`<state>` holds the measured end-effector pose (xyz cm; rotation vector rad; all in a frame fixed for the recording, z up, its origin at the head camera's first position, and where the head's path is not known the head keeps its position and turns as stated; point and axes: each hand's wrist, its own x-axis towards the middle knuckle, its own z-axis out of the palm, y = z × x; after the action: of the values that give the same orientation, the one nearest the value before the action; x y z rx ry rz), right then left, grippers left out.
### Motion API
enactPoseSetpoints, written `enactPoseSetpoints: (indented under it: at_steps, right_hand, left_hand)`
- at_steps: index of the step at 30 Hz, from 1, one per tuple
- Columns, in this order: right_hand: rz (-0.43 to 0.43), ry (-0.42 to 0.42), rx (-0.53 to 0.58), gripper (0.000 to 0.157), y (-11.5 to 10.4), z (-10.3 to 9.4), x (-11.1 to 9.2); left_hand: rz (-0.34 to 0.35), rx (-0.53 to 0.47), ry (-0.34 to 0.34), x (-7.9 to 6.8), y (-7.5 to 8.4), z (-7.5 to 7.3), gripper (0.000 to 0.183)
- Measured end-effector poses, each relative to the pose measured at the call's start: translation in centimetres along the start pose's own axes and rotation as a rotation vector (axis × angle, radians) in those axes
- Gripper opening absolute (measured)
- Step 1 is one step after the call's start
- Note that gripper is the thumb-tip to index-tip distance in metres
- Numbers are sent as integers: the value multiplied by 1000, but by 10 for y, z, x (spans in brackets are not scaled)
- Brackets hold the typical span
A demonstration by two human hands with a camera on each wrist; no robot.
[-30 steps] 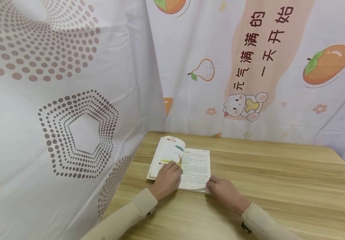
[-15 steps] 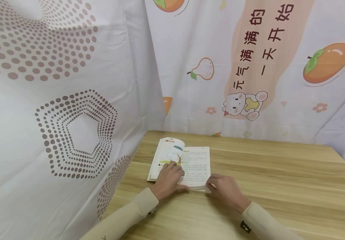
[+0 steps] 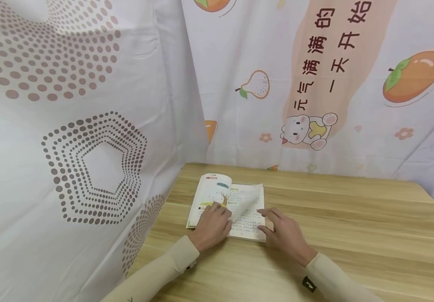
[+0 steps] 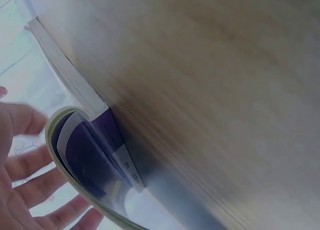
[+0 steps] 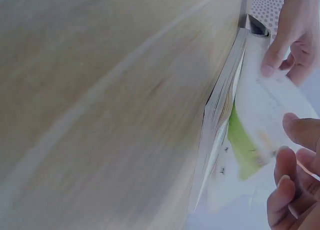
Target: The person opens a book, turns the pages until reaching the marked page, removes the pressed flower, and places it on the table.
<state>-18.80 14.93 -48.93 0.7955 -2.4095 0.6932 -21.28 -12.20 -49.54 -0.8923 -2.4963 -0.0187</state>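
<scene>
An open book (image 3: 245,228) lies on the wooden table, with a coloured tree drawing on its left page (image 3: 215,191) and printed text on the right. My left hand (image 3: 211,226) rests on the left page near the fold, and in the right wrist view its thumb (image 5: 269,67) touches a page. The left side's pages and cover bow up in a curve in the left wrist view. One right-hand page (image 3: 249,203) stands partly lifted, bent diagonally. My right hand (image 3: 286,235) is at the book's right edge, thumb and forefinger spread apart, close beside the lifted page.
The wooden table (image 3: 338,218) extends right of the book. A white curtain with brown dots (image 3: 156,126) hangs along the left side. Behind the table hangs a fruit-printed curtain (image 3: 239,138) with large characters.
The right hand has lifted the right page's lower corner; its thumb and forefinger have since spread apart, and the page now bends up toward the fold. The left hand stays on the left page.
</scene>
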Motion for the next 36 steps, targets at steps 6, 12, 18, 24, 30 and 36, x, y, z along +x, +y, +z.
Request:
enactPoseSetpoints:
  at_steps: [6,12,18,24,30,36]
  right_hand:
    - [37,-68,-22,51,0,0,-1]
    - [50,-177,-54,49,1,4,-7]
    - [36,-230,-66,45,2,7,-11]
    - [-12,-245,-75,40,5,9,-13]
    - [-54,-284,-75,15,6,7,-15]
    - [-74,-297,-105,5,2,5,-12]
  left_hand:
    - [-66,15,97,2,0,2,68]
    - [-112,-58,221,3,-1,3,90]
    - [-136,-72,237,2,-2,2,83]
    - [-118,-53,282,2,-3,-3,81]
    - [-100,-66,293,1,-2,-6,78]
    - [-92,15,190,0,-4,-7,71]
